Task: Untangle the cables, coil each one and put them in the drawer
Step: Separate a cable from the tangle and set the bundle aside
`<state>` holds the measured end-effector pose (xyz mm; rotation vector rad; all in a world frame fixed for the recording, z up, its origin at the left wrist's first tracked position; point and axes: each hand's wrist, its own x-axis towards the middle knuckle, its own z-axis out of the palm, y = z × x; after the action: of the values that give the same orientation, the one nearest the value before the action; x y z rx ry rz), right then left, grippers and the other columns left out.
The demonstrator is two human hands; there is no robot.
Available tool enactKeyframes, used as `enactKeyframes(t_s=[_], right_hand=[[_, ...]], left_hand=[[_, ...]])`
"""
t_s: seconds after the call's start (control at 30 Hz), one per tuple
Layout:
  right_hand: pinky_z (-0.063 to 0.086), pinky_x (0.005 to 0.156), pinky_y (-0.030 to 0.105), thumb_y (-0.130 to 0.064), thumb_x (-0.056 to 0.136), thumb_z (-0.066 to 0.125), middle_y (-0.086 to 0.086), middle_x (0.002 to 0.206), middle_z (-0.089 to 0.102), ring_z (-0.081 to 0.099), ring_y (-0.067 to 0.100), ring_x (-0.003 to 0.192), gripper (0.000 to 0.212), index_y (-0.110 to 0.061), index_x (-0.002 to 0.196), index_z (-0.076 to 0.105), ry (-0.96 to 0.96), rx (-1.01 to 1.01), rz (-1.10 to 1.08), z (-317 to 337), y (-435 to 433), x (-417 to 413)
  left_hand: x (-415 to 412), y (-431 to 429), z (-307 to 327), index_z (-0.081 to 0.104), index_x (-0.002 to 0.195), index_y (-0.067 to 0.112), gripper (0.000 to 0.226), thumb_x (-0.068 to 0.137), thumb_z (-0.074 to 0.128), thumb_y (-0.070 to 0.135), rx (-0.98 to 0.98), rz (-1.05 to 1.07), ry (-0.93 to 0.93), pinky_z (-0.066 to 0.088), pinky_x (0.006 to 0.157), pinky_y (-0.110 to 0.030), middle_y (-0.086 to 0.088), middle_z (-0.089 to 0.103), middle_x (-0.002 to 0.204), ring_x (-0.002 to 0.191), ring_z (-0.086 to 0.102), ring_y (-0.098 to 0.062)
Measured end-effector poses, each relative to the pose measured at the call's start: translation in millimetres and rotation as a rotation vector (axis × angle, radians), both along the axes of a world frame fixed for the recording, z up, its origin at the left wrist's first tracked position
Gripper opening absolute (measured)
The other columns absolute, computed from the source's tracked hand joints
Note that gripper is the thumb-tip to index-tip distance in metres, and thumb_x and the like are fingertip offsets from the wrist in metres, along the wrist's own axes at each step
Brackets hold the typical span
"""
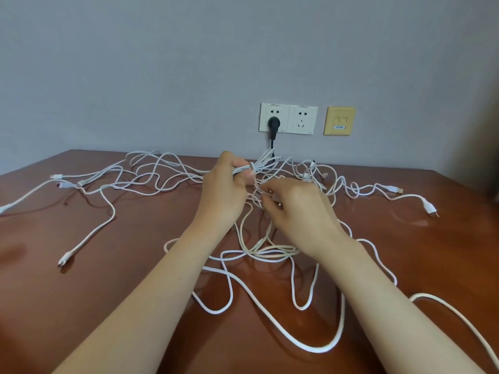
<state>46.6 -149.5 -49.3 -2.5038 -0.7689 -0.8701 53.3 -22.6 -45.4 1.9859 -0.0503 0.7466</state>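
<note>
Several white cables point(151, 174) lie tangled across a reddish-brown wooden table point(81, 292). My left hand point(225, 193) is raised above the table's middle, fingers closed around a bunch of white strands point(260, 164) that fan out toward the wall. My right hand point(295, 209) sits just to its right and lower, thumb and fingers pinching a thin strand in the knot. A thick white cable point(270, 323) loops near the front edge. Loose plug ends lie at the left point(64, 259) and the right point(429, 207). No drawer is in view.
On the grey wall behind the table is a double white socket point(288, 118) with a black plug point(273, 124) in it, its black cord dropping behind the table. A yellow data socket point(339, 120) is to its right. Something dark shows at the right edge.
</note>
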Motion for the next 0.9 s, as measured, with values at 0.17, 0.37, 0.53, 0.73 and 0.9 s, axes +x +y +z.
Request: enactKeyframes(t_s=[0.17, 0.37, 0.53, 0.73, 0.9], right_hand=[[0.05, 0.047, 0.034, -0.016, 0.077, 0.054, 0.006, 0.072, 0.064, 0.063, 0.03, 0.063, 0.018, -0.009, 0.081, 0.07, -0.175, -0.042, 0.11, 4, -2, -4], [0.04, 0.064, 0.031, -0.022, 0.085, 0.061, -0.007, 0.079, 0.053, 0.047, 0.009, 0.065, 0.008, -0.019, 0.084, 0.068, -0.008, 0.179, 0.089, 11, -16, 4], [0.04, 0.066, 0.028, -0.023, 0.082, 0.065, -0.013, 0.07, 0.055, 0.049, 0.004, 0.059, 0.01, -0.027, 0.073, 0.064, 0.235, 0.422, 0.052, 18, -22, 8], [0.035, 0.04, 0.009, -0.005, 0.078, 0.068, -0.007, 0.056, 0.063, 0.047, -0.001, 0.04, 0.012, -0.014, 0.071, 0.07, 0.77, 0.698, 0.191, 33, -41, 3], [0.034, 0.034, 0.01, -0.008, 0.075, 0.055, 0.0, 0.055, 0.057, 0.043, 0.003, 0.04, 0.023, -0.013, 0.057, 0.068, 1.246, 1.115, 0.367, 24, -40, 13]], left_hand=[[-6, -1, 0, 0.055, 0.094, 0.011, 0.011, 0.089, 0.052, 0.001, 0.182, -0.039, 0.01, 0.043, 0.07, -0.029, -0.003, 0.059, 0.084, 0.079, 0.055, -0.022], [-9, -6, -3, 0.04, 0.085, 0.021, 0.033, 0.08, 0.045, -0.011, 0.392, -0.121, 0.04, 0.04, 0.065, -0.032, -0.007, 0.07, 0.093, 0.066, 0.054, -0.012], [-8, -6, -4, 0.041, 0.086, 0.024, 0.034, 0.083, 0.047, -0.009, 0.457, -0.176, 0.071, 0.03, 0.054, -0.022, 0.0, 0.068, 0.091, 0.053, 0.043, 0.004], [-14, -7, -4, 0.043, 0.074, 0.029, 0.038, 0.09, 0.048, -0.005, 0.34, -0.424, 0.088, 0.036, 0.049, -0.012, 0.013, 0.063, 0.074, 0.049, 0.051, 0.002], [-7, -11, -8, 0.043, 0.074, 0.025, 0.034, 0.092, 0.048, -0.004, 0.056, -0.564, 0.051, 0.041, 0.061, -0.022, 0.02, 0.062, 0.058, 0.054, 0.047, -0.002]])
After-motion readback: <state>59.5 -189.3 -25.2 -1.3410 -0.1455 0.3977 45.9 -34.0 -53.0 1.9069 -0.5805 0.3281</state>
